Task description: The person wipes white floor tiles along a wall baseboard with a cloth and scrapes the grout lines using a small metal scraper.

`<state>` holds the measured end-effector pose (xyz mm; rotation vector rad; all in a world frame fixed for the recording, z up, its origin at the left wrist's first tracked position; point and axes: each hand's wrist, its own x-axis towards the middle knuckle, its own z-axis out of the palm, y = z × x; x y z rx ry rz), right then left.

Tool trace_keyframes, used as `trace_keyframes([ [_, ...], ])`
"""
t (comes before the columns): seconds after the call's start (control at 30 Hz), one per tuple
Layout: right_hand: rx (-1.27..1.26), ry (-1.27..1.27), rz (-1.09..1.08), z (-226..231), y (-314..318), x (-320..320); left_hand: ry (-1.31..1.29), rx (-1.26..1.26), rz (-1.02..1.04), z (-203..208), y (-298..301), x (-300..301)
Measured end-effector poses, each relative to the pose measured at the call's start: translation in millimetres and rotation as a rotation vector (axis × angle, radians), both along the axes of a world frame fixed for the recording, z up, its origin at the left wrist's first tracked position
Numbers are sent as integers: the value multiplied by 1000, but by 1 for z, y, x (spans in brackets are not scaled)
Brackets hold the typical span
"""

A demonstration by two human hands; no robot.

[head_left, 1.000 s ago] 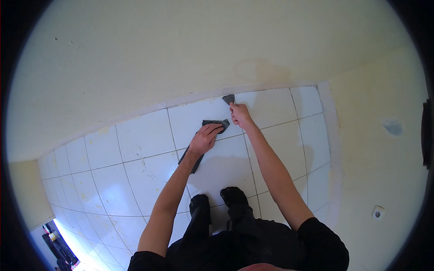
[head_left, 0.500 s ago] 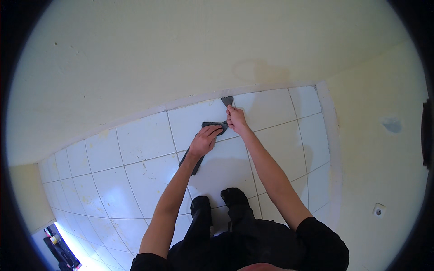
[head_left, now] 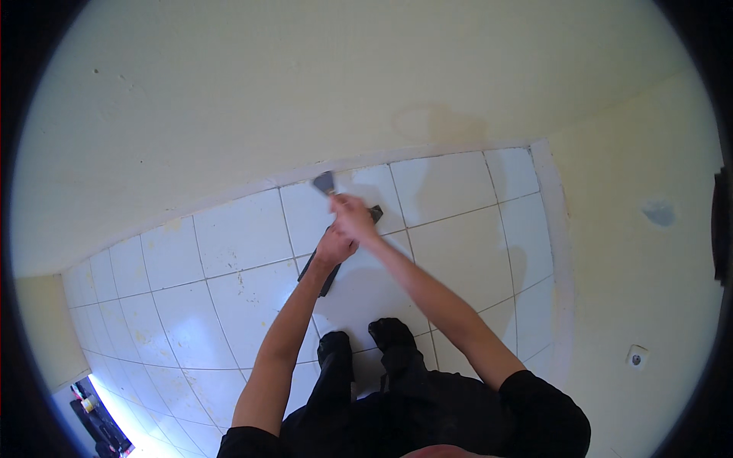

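at the far edge of the floor [head_left: 229,305], where the white tiles meet the pale yellow wall [head_left: 305,91], i see my right hand [head_left: 353,214] closed around the handle of a small scraper [head_left: 324,183]. its blade points up toward the skirting strip [head_left: 252,185] and lies on the tile just short of it. my left hand [head_left: 334,248] sits just behind and under the right one, wrapped around a long dark flat tool [head_left: 321,271] that slants down and left across the tile, with its far end showing just right of the right hand. i cannot tell whether that tool touches the floor. my two dark shoes [head_left: 366,343] stand close together one tile back.

as i judge it, the main risk is the blade digging in: at a steep angle and under hard pressure it could scratch the glaze or gouge the painted strip. the hands overlap, so a slip of the scraper could send the right one sliding into the wall or knock the dark tool. the floor looks glossy near the lower left edge, and leaning forward with the feet together could cost me balance.
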<state>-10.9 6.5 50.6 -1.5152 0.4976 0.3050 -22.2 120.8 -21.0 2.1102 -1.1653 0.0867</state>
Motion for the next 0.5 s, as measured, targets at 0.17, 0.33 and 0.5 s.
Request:
trace_keyframes([
  [0.17,-844,-493,603,49,107,-35,145,-8,-10,26,-8,-2],
  [0.33,-668,-322,486,41,72,-25,161,62,-41,40,-2,-4],
  [0.5,-573,-253,-43,-26,-56,-17,77,30,-31,15,-21,-1],
])
